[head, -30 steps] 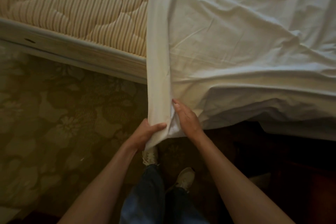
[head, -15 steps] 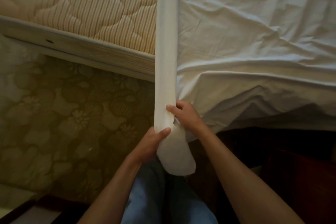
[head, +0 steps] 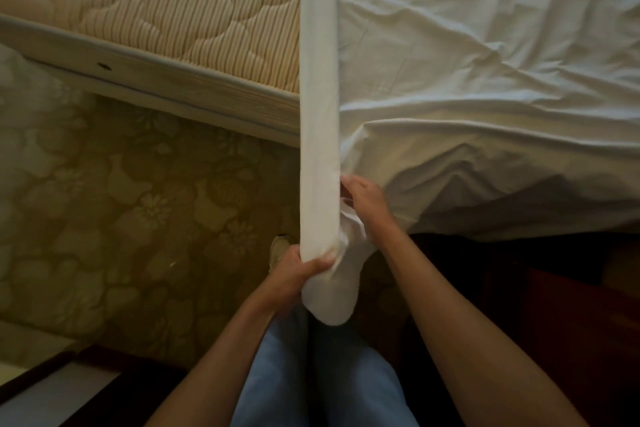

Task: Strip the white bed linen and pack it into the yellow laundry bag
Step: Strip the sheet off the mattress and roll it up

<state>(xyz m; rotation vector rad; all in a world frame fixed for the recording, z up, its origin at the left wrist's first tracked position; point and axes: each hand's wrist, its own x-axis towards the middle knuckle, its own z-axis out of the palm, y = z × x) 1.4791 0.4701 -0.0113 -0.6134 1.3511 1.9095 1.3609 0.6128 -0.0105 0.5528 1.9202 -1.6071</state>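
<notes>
A white bed sheet (head: 485,62) covers the right part of the bed and hangs over its near edge. Its left edge is folded into a long taut band (head: 318,114) that runs from the top of the view down to my hands. My left hand (head: 298,274) grips the lower end of this band, and a rounded flap of cloth hangs below the fist. My right hand (head: 363,204) pinches the sheet just right of the band, a little higher. The bare striped quilted mattress (head: 173,10) shows at the upper left. No yellow laundry bag is in view.
A pale wooden bed frame rail (head: 156,80) runs below the mattress. A patterned floral carpet (head: 121,218) covers the floor at left. Dark wooden furniture (head: 554,322) stands at the lower right, and another dark edge (head: 52,378) sits at the lower left. My jeans-clad legs are below.
The band of sheet has been drawn tighter and further towards me. My left hand has slid lower along it, and more cloth now hangs under the fist.
</notes>
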